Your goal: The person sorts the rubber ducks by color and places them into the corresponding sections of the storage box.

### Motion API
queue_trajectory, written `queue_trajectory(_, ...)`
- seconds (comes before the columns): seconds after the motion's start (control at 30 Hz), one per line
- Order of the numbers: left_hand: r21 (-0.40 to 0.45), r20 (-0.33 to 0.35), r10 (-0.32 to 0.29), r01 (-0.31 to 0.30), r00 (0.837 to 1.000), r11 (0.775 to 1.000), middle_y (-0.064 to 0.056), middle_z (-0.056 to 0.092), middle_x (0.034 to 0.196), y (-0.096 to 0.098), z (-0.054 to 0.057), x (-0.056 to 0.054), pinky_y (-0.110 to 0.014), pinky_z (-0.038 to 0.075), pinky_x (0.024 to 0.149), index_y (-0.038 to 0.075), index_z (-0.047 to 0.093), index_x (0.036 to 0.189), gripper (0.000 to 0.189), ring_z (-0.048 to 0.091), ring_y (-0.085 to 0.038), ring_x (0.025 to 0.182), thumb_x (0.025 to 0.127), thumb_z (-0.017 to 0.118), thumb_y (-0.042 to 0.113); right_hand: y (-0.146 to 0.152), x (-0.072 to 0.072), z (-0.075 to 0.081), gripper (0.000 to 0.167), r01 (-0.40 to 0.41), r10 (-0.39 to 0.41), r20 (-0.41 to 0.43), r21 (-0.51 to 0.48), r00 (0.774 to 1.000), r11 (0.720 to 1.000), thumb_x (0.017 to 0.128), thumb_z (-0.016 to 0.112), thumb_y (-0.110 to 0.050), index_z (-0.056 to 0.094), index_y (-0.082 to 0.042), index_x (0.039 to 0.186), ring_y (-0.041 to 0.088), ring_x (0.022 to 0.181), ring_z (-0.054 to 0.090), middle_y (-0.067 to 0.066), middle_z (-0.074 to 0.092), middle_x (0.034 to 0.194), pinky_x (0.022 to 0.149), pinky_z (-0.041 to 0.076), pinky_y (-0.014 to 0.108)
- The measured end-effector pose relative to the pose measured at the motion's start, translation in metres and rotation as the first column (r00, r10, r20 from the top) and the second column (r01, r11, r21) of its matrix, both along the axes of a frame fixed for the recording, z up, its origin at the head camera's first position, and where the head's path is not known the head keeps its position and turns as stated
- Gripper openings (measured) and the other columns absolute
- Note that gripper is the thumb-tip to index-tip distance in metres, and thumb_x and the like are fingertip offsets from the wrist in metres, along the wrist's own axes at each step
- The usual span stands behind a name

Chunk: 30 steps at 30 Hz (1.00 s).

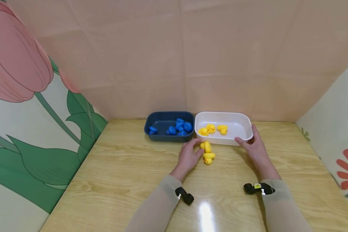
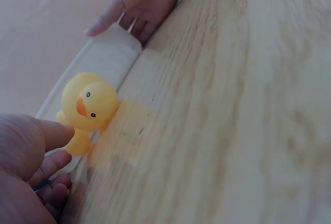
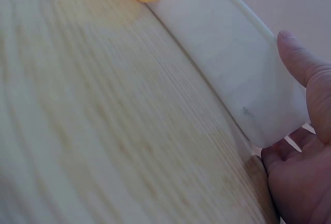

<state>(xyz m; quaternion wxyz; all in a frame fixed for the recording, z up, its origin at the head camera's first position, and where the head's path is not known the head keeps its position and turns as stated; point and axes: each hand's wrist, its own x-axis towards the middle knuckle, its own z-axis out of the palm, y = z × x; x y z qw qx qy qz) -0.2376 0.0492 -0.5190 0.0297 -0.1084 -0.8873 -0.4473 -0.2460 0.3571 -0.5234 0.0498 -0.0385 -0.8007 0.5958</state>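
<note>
In the head view a white container [image 1: 220, 140] holds several yellow rubber ducks [image 1: 211, 128]. My right hand [image 1: 256, 149] grips its front right corner, thumb along the front and fingers round the end. Two more yellow ducks lie on the table before it: one [image 1: 207, 147] close to the front wall, one [image 1: 208, 158] nearer me. Beside the closer-to-wall duck is my left hand [image 1: 189, 154], with thumb and fingers spread apart at its left side. The left wrist view shows a duck's face [image 2: 89, 102] just beyond the thumb tip; contact is unclear.
A dark blue container [image 1: 169, 138] stands directly left of the white one, with several blue toys [image 1: 181, 126] in it. Both stand at the back of the wooden table [image 1: 127, 167], before a pink cloth wall [image 1: 145, 58]. Patterned walls flank the table.
</note>
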Motion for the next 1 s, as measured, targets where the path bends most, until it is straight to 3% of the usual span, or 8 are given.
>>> queue_trajectory(0.6,-0.051,-0.046,0.06,-0.062,0.997,0.997,0.006,0.079,0.122,0.0103,-0.0003,-0.0023,-0.036,0.05,0.107,0.017,0.076,0.132,0.032,0.061,-0.019,0.119,0.101,0.085,0.02,-0.0002,0.0034,0.0021,0.115,-0.005,0.005,-0.001,0.006,1.0,1.0,0.107,0.076,-0.042,-0.014,-0.024,0.177,0.042,0.167,0.012,0.013,-0.005,0.184,0.132,0.017,0.056)
queue_trajectory(1.0,-0.064,-0.01,0.063,-0.063,0.998,0.996,0.006,0.075,0.116,0.0066,0.0049,0.0013,-0.034,0.053,0.1,0.019,0.078,0.133,0.034,0.061,-0.018,0.11,0.099,0.087,0.019,0.0001,0.0012,-0.0013,0.114,-0.006,0.006,0.006,0.011,1.0,1.0,0.107,0.075,-0.043,-0.014,-0.027,0.176,0.042,0.167,0.011,0.013,-0.005,0.184,0.132,0.016,0.057)
